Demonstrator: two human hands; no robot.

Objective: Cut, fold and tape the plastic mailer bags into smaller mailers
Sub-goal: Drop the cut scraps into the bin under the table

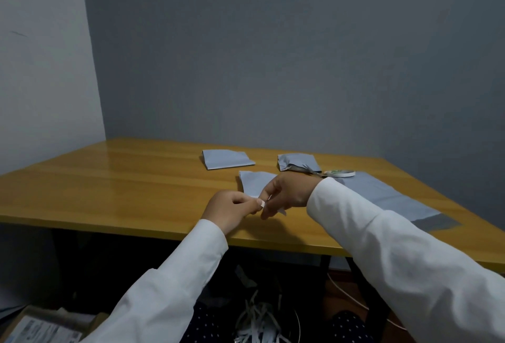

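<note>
My left hand [229, 210] and my right hand [284, 195] meet above the table's near edge, and both pinch a small white piece of tape [263, 204] between fingertips. Just behind them lies a small folded grey mailer piece [252, 181], partly hidden by my right hand. A folded grey mailer [226, 159] lies farther back. Another crumpled grey mailer [297, 162] sits to its right. A white tape roll [340, 173] lies flat beside it. A large flat grey mailer bag [388, 198] stretches under my right forearm.
The wooden table [123, 187] stands against grey walls. Scissor handles [317, 172] peek out behind my right wrist. Under the table are white paper strips [259, 318] and a cardboard box [41, 326] at the lower left.
</note>
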